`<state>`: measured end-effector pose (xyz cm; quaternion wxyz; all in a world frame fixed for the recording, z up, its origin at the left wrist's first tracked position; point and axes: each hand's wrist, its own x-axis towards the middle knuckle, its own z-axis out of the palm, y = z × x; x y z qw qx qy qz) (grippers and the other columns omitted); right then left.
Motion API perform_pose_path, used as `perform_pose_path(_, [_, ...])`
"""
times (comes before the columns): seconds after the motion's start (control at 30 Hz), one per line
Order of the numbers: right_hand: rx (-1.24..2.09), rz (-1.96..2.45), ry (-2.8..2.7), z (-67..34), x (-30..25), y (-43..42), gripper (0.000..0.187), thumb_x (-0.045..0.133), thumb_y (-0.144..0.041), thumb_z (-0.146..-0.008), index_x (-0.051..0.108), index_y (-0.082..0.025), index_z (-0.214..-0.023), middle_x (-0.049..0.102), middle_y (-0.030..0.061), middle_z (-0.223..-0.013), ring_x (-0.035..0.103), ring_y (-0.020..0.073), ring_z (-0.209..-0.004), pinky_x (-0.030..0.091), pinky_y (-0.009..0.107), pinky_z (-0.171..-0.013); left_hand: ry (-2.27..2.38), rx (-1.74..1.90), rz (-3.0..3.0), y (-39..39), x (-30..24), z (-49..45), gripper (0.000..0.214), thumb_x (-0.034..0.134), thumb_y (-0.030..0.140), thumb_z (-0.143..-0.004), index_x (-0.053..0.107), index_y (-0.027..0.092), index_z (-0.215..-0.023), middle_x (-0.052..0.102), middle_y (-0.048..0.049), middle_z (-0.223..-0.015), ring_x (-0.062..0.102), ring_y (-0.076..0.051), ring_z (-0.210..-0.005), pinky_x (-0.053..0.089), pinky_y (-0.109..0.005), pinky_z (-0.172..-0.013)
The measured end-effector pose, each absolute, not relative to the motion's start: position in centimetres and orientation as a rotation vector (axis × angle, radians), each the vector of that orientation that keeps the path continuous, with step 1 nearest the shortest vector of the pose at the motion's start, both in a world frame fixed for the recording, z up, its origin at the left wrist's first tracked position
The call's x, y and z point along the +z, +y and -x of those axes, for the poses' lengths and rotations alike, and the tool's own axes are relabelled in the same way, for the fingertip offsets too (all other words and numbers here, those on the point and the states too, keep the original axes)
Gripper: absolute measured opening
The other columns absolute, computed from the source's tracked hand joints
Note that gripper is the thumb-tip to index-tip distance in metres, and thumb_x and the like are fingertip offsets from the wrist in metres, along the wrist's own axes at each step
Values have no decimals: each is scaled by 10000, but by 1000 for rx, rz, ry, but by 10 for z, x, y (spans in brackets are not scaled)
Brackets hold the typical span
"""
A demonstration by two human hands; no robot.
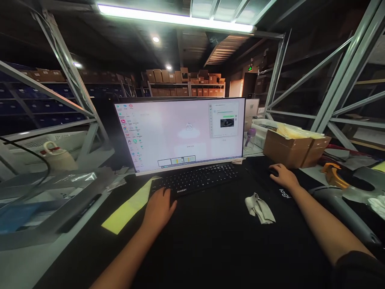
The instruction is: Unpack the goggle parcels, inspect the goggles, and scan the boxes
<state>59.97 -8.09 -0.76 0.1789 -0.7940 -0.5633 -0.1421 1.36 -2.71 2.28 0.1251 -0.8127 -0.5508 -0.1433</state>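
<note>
My left hand [159, 208] lies at the left end of a black keyboard [200, 178], fingers stretched over its lower keys and the thumb apart. Beside it, a yellow paper strip [128, 210] slants across the black desk mat [216, 245], its top end touching the keyboard. On the right, my right hand [285, 177] rests curved over a dark computer mouse [273, 171], mostly covered by the fingers. Behind the keyboard stands a lit monitor [168, 132] with desktop icons, a chat window and small window previews along its taskbar. A crumpled grey cloth [260, 209] sits between my hands.
Brown cardboard boxes [285, 150] stand behind the mouse. An orange tape dispenser [333, 176] and a grey handheld device [345, 212] lie far right. At left are a cream jug [58, 156] and clear plastic packaging [69, 180]. Metal rack posts [278, 68] frame the desk.
</note>
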Motion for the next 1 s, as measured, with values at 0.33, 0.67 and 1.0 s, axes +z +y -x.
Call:
perform_pose_path(0.33, [-488, 2249, -1645, -598, 3, -83, 601, 570, -469, -820, 588, -181, -1347, 603, 162, -1302, 632, 368, -1099, 516, 495, -918, -1636, -406, 2367, -31, 26, -15, 403, 571, 297, -942, 592, 61, -1268, 578, -242, -1355, 557, -359, -1270, 448, -448, -1081])
perform_pose_path(0.67, [-160, 2169, -1691, -564, 67, -79, 477, 533, -472, -846, 658, -156, -1179, 612, 200, -1297, 590, 403, -1168, 489, 519, -986, -1682, -406, 2362, -37, 26, -17, 385, 594, 308, -940, 581, 89, -1256, 560, -223, -1386, 532, -344, -1305, 415, -435, -1119])
perform_pose_path(1.0, [822, 2130, -2480, -406, 67, -116, 598, 872, -182, -416, 675, -230, -978, 684, 13, -841, 697, 266, -742, 521, 315, -588, -1718, -429, 2365, -42, 28, -18, 360, 617, 312, -926, 584, 121, -1230, 567, -200, -1378, 525, -335, -1322, 419, -437, -1122])
